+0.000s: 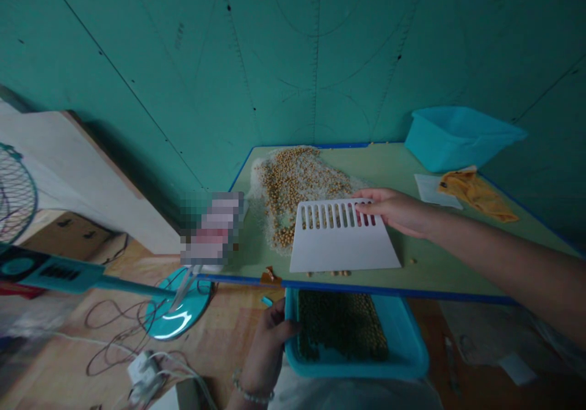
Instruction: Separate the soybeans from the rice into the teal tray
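At far left, a blue fan (pixel 50 269) on a round base, on the wooden floor (pixel 229 337). Pale board (pixel 110 178) slants just behind it, with a cardboard box (pixel 68 236) under the board. Thin cables (pixel 110 330) loop by the base, white power strip (pixel 144 367) near them. Pixelated item (pixel 213 230) at the table's left end, can't tell what. Your left hand (pixel 272 337), beaded bracelet (pixel 251 392) on the wrist, is closed on the left rim of the blue tray (pixel 405 337). Tray is below the table's front edge, with yellow beans and dark green bits (pixel 327 324) inside. On the pale green table (pixel 439 263), loose yellow beans (pixel 288 175) lie spread with whitish bits (pixel 259 181). White scraper (pixel 343 248) is tilted in front of that pile, slots up, wide edge down, a few beans just below it. Your right hand (pixel 394 208) grips its slotted top right corner, fingers behind, thumb in front. Further right: blue bin (pixel 458 138) near the wall (pixel 357 50), white paper (pixel 430 190), orange cloth (pixel 485 196) partly over the paper.
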A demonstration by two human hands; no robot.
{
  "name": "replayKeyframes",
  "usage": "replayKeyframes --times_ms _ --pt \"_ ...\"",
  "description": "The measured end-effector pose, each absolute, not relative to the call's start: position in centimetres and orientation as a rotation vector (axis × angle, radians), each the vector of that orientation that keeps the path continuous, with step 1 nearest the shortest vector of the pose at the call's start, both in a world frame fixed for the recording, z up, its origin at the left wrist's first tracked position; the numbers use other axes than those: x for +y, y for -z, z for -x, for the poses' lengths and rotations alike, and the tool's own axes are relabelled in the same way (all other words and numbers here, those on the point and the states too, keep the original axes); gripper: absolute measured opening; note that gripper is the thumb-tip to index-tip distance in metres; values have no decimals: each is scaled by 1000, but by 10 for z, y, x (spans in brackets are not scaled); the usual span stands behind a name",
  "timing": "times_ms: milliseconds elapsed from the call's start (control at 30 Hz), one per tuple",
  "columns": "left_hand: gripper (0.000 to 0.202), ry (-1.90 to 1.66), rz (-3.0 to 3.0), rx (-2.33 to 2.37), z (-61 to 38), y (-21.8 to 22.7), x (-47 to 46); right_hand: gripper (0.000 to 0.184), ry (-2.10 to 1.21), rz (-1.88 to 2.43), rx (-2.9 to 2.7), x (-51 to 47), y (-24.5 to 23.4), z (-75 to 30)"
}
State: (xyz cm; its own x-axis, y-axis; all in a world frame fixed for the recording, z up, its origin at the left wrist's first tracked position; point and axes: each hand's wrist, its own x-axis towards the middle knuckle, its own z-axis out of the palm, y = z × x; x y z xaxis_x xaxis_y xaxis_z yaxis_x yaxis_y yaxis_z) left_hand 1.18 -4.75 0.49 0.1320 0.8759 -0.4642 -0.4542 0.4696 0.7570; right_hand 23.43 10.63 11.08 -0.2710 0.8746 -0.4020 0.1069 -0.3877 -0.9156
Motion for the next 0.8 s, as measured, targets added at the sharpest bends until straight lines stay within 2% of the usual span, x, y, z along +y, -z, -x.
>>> replayKeyframes --times_ms 233,800 --pt "13 -1033 -481 1049 -12 -1 -46 14 -1737 1425 -1194 104 -109 -232" --pt "17 -1026 -479 1014 -12 -2 -46 12 -1773 1409 -1234 87 -103 -228"
